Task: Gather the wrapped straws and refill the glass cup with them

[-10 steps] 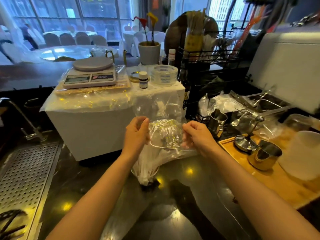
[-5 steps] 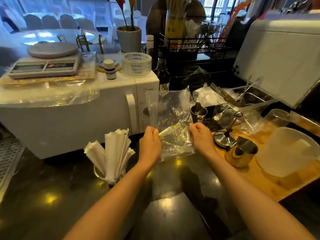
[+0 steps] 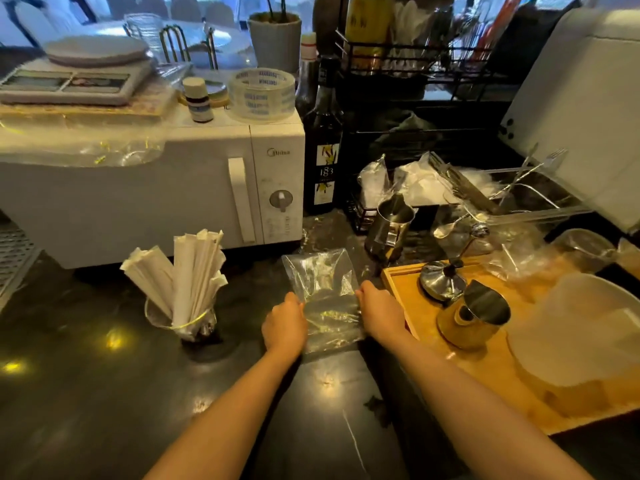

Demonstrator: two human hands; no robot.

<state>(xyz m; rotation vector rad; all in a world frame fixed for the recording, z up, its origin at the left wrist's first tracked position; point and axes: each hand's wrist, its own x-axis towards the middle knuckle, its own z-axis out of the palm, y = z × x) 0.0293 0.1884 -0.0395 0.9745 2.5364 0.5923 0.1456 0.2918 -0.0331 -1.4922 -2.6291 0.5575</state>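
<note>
Hands hide clear bag's side edges; fingertips unseen

One glass cup, near left, holding a bundle of wrapped straws, too many to count. One plastic bag. One microwave. One scale. One tape roll. Two metal jugs, right. One wooden tray.

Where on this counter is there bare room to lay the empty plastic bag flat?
Bare dark counter lies left of the left hand, in front of the glass cup. The wooden tray and the area behind it are crowded.
</note>
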